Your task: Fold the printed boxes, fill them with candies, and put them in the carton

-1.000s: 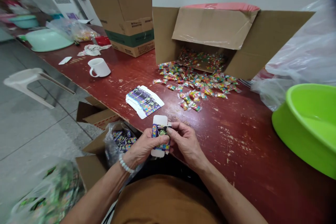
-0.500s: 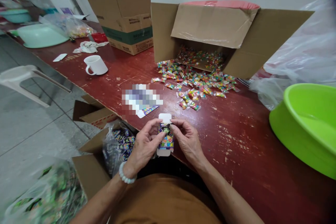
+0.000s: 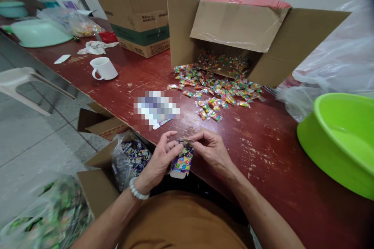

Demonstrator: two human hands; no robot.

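A small printed paper box (image 3: 182, 160) is held between both hands at the near edge of the red wooden table (image 3: 263, 151). My left hand (image 3: 161, 160) grips its left side, with a white bead bracelet on the wrist. Fingertips of my right hand (image 3: 210, 149) pinch the top flap, which is folded down. A stack of flat unfolded boxes (image 3: 156, 108), blurred out, lies just beyond my hands. Further back, several small colourful candy packets (image 3: 214, 93) spill out of a tipped cardboard carton (image 3: 233, 31).
A bright green basin (image 3: 341, 140) sits at the right, a clear plastic bag (image 3: 336, 58) behind it. A white mug (image 3: 103, 68), a second carton (image 3: 137, 11) and a pale green basin (image 3: 37, 33) stand at the left. Below the table edge, a carton (image 3: 102, 171) holds a bag of printed boxes.
The top flap, upright a second ago, is now folded down by my right fingers. The box has tilted and dropped slightly toward me.
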